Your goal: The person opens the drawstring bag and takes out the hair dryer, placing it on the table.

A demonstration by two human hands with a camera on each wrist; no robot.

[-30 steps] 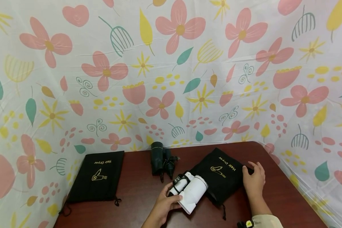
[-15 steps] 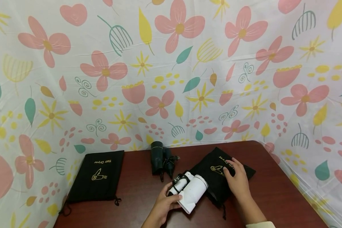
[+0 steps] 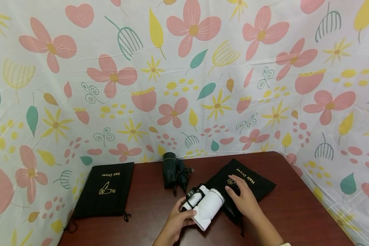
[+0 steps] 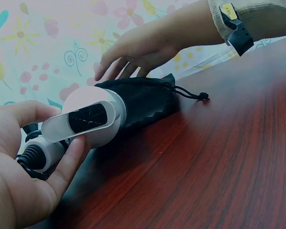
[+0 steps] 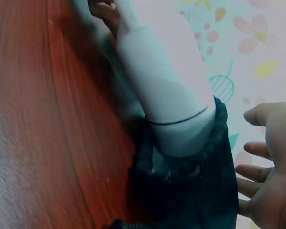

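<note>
My left hand (image 3: 176,218) grips a folded white hair dryer (image 3: 211,206), its black cord wound around the handle. The dryer's round end lies at the mouth of a black drawstring pouch (image 3: 262,186). From the right wrist view, that end of the dryer (image 5: 181,129) appears just inside the gathered opening of the pouch (image 5: 200,191). Over the pouch, my right hand (image 3: 246,200) has its fingers extended and apart, holding nothing. In the right wrist view its fingers are close beside the pouch fabric; contact is unclear.
A second black pouch (image 3: 110,201) printed "Hair Dryer" lies flat at the left of the brown table (image 3: 147,218). A dark folded hair dryer (image 3: 169,172) with its wound cord sits at the back middle. Floral cloth (image 3: 178,78) surrounds the table's back and sides.
My right hand has let go of the pouch's far right corner and moved left across it, toward the white hair dryer. My left hand and the dryer have stayed in place.
</note>
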